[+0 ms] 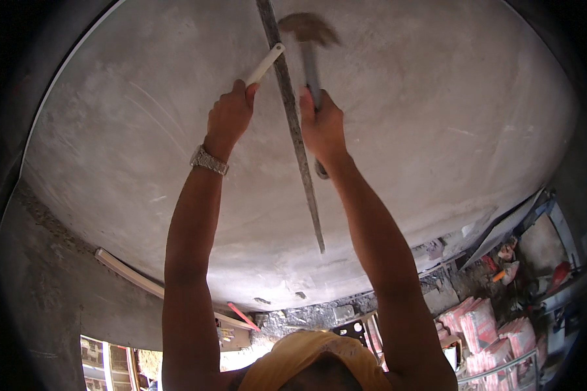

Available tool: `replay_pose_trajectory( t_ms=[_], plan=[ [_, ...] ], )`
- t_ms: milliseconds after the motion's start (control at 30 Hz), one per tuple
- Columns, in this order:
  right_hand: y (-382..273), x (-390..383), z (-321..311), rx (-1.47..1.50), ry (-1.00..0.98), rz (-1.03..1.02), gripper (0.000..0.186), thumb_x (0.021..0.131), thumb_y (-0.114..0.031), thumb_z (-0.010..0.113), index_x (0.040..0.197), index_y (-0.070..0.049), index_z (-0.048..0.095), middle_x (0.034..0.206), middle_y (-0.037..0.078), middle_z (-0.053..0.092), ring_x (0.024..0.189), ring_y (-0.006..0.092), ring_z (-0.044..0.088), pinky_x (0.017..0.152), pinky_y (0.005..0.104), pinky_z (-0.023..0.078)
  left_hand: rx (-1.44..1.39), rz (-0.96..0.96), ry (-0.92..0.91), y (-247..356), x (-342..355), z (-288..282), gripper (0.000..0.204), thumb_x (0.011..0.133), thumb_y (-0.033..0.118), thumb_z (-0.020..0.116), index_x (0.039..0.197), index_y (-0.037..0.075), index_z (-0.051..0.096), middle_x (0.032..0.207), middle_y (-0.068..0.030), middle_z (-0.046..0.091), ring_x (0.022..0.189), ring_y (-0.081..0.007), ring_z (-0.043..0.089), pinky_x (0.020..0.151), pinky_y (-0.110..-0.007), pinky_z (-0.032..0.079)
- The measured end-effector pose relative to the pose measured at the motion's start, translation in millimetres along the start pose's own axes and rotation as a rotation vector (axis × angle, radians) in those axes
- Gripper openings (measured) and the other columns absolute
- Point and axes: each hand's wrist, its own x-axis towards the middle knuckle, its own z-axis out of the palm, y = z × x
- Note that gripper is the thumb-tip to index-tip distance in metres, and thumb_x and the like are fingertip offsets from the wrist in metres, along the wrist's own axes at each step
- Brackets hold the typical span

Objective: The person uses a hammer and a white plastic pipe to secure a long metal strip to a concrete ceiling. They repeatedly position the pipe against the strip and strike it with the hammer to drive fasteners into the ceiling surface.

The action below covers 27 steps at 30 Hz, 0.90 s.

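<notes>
A broad grey cement-like surface (437, 150), scuffed and lightly scratched, fills most of the view, its edges bowed by the lens. The person's two bare arms reach across it from the near edge, left arm (190, 241) and right arm (385, 241) well apart. Near right, pink-and-white packages (482, 329) stand in stacks among other clutter. A long, dark, tapering strip (302, 163) runs from the far edge to a narrow near tip, passing between the hands; whether it is a groove or a raised piece, I cannot tell. Yellow cloth (287, 355) shows at the near edge, between the arms. The hammer (310, 68) is to the right of the strip's far part, its brown head far and blurred, its grey handle pointing near. The right hand (324, 130) is clamped around that handle, the butt showing just nearer than the hand. The left hand (230, 116), left of the strip, is closed on a pale flat bar (265, 64), whose rounded, holed far end overlaps the strip, left of the hammer. A pale, rough-looking wristband (209, 160) circles the left wrist. Near the left arm lies a small red stick (242, 317)
</notes>
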Motion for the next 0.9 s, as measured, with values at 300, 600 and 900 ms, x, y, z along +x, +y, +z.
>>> replay_pose_trajectory(
  t_ms=[300, 600, 900],
  plan=[
    [-4.7, 18.2, -7.5, -0.166, -0.143, 0.079, 0.058, 0.100, -0.052, 0.049, 0.089, 0.004, 0.061, 0.068, 0.022, 0.066, 0.067, 0.0398, 0.069, 0.060, 0.0470, 0.054, -0.182, -0.002, -0.041, -4.0, 4.3, 7.6, 0.047, 0.105, 0.047, 0.037, 0.097, 0.003, 0.052, 0.075, -0.0244, 0.066, 0.072, -0.0467, 0.067, 0.058, -0.055, 0.052],
    [-41.9, -2.8, -50.7, -0.069, -0.225, 0.179, 0.054, 0.099, -0.053, 0.051, 0.088, 0.000, 0.059, 0.062, 0.014, 0.062, 0.059, 0.0302, 0.067, 0.057, 0.0420, 0.051, -0.466, -0.301, -0.398, 12.8, 23.2, -37.9, 0.061, 0.106, 0.048, 0.029, 0.100, -0.002, 0.063, 0.078, -0.0239, 0.068, 0.073, -0.0445, 0.067, 0.061, -0.049, 0.052],
    [-38.8, -8.7, -61.5, -0.005, -0.164, 0.120, 0.051, 0.099, -0.051, 0.053, 0.086, -0.002, 0.058, 0.058, 0.010, 0.060, 0.053, 0.0220, 0.063, 0.052, 0.0368, 0.048, -0.208, -0.102, -0.197, 4.7, 6.0, -23.5, 0.054, 0.106, 0.047, 0.033, 0.098, 0.000, 0.060, 0.082, -0.0255, 0.068, 0.079, -0.0466, 0.067, 0.070, -0.056, 0.054]
  ],
)
